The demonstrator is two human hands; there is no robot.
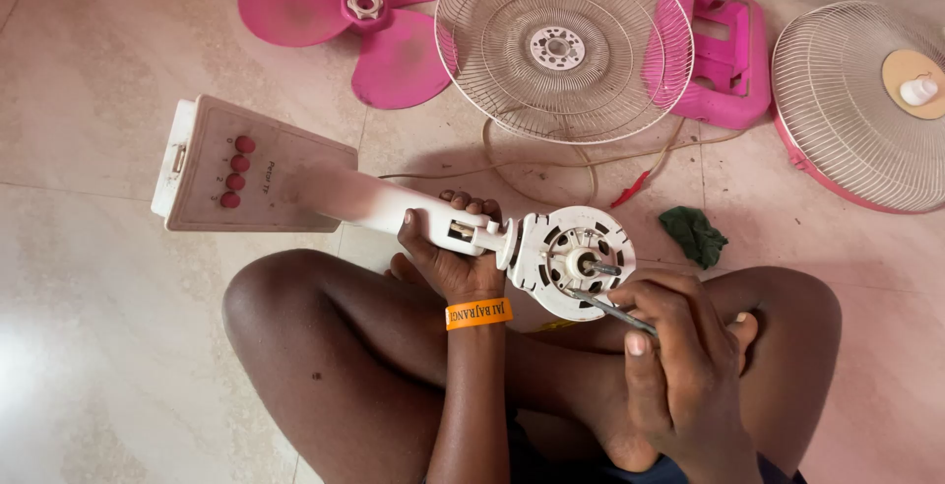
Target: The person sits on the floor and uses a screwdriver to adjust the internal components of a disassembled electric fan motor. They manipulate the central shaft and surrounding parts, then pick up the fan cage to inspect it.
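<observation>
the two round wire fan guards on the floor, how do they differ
The middle white wire guard has an open plastic hub with holes and shows the floor through it; the right wire guard has a pink rim, a solid tan centre disc and a white knob. The middle one lies wholly in view, the right one is cut by the frame. Both are round, domed wire grilles.

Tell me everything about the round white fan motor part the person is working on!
The round white motor housing looks like plastic, with slots around its face and a metal shaft sticking out of the middle. It sits at the end of the white fan stand, lying sideways over the person's lap. The left hand grips the neck beside it, and the right hand pokes a thin metal tool against its lower edge.
</observation>
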